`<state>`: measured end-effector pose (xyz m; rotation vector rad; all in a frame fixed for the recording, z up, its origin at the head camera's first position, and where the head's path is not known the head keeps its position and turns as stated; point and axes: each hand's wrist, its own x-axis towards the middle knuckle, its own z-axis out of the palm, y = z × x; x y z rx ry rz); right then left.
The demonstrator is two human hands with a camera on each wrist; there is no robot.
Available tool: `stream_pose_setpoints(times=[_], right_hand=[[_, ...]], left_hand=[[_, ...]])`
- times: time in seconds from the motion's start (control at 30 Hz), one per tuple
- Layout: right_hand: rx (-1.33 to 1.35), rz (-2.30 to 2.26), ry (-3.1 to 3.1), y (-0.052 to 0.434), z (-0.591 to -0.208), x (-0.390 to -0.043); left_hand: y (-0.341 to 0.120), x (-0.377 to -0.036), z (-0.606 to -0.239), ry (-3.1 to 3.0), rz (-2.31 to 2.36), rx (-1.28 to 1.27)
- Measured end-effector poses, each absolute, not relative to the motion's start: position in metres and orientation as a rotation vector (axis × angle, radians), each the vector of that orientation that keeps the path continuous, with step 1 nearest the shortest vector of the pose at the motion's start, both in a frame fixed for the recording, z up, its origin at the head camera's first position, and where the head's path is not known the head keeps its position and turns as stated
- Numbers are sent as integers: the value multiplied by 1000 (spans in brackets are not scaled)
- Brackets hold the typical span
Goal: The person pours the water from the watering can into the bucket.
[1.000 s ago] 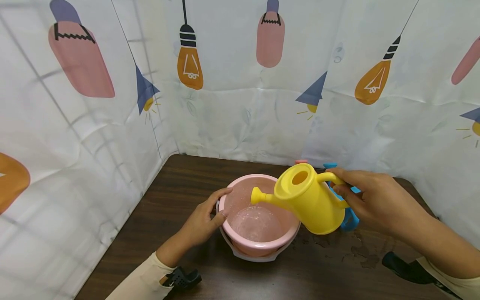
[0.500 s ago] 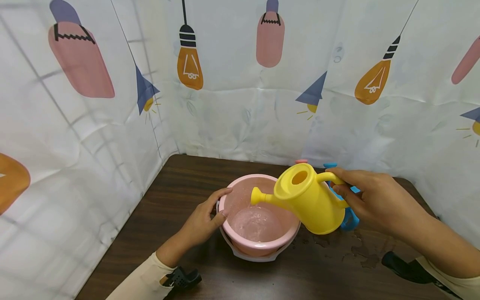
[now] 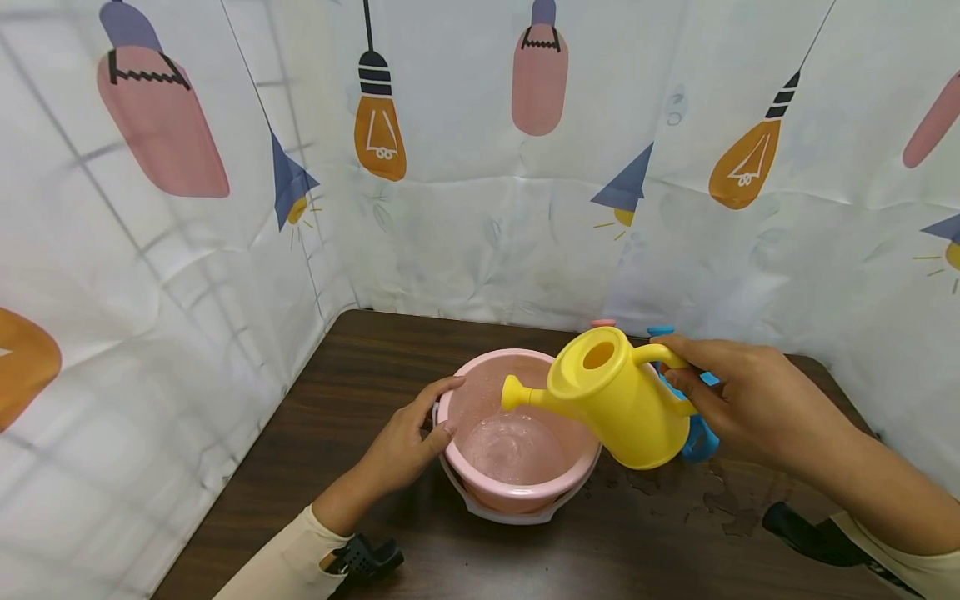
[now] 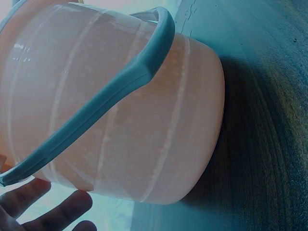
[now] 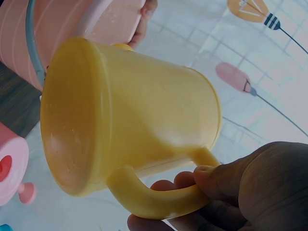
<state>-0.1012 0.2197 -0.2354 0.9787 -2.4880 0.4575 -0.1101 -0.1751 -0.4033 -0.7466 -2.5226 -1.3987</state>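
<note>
A pink bucket point(image 3: 480, 482) with a pale handle stands on the dark table, with clear water point(image 3: 506, 450) rippling at its bottom. My left hand point(image 3: 408, 437) grips the bucket's left rim, its thumb over the near part of the rim. The handle point(image 4: 110, 96) hangs across the bucket's side in the left wrist view. My right hand point(image 3: 750, 400) holds a yellow watering can point(image 3: 626, 408) by its handle. The can tilts left, its spout head point(image 3: 514, 392) over the bucket's opening. In the right wrist view the fingers curl round the can's handle point(image 5: 159, 199).
Behind the yellow can stands a blue watering can point(image 3: 699, 442), mostly hidden. A pink watering can point(image 5: 12, 163) shows at the left of the right wrist view. Water spots point(image 3: 731, 504) lie on the table at the right. A printed white curtain point(image 3: 465, 242) hangs along the back and left.
The ripples and splash on the water in the bucket have shifted. Both hands, the yellow watering can and the bucket have stayed in place.
</note>
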Motion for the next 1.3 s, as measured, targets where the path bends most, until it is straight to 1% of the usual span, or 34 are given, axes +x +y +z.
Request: stream_pose_setpoints(times=[0.93, 1.3], right_hand=[[945, 443, -2513, 219, -236, -100], [972, 450, -2471, 220, -237, -102]], left_hand=[[-175, -109, -403, -2531, -1412, -739], [-175, -110, -404, -2543, -1403, -728]])
